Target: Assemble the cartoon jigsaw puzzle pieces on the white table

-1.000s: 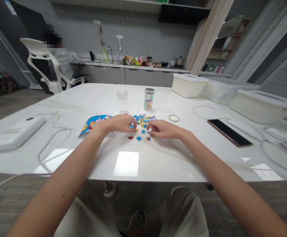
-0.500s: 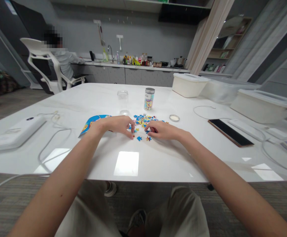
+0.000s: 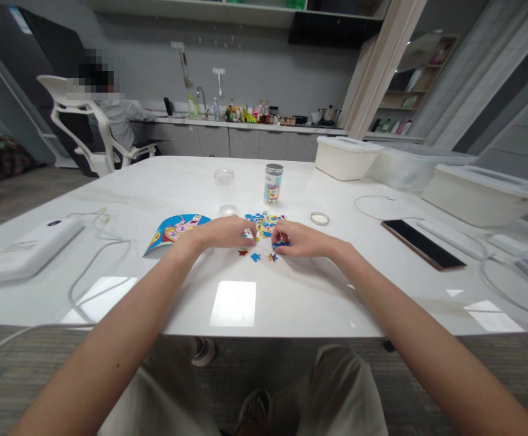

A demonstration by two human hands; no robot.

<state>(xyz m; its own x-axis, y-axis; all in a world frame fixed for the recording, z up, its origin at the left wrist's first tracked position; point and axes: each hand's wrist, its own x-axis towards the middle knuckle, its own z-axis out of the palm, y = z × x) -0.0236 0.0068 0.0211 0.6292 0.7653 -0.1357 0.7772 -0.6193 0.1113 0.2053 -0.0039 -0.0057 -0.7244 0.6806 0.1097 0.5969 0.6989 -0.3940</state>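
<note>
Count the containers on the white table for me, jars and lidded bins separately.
Jars: 2, clear jar and printed jar.
Lidded bins: 3, white bin, translucent bin, large bin at the right.
Total: 5.

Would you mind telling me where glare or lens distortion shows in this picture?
Head view: rectangular light reflections glare on the white table, the largest just before the left hand and right hand at the puzzle pieces; the wide lens bows the table edge and stretches the forearms.
</note>
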